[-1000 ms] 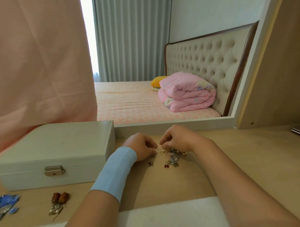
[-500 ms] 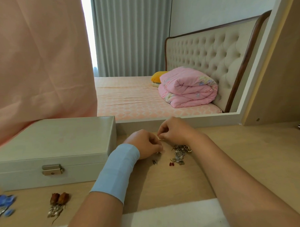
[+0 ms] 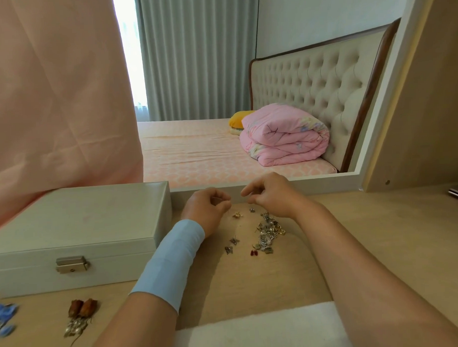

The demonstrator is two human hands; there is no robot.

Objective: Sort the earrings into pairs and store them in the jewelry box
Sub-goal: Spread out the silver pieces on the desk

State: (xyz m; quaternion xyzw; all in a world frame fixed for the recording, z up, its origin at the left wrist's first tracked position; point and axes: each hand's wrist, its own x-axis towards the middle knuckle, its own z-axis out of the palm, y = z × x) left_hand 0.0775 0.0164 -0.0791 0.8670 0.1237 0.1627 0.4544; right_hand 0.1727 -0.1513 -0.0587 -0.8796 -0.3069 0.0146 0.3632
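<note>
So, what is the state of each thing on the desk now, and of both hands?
White rectangular jewelry box: lid closed, metal clasp down.
Heap of silver and gold metal earrings: loose, unsorted.
Two brown tasselled earrings: side by side, outside the box.
Left hand: fingers curled; whether it holds anything, unclear.
Right hand: fingers curled; also unclear.

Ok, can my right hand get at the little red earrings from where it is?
Probably yes. The red earrings lie uncovered on the desk, nearer you than the right hand; only the low earring pile sits between, and the hand could pass over it.
</note>
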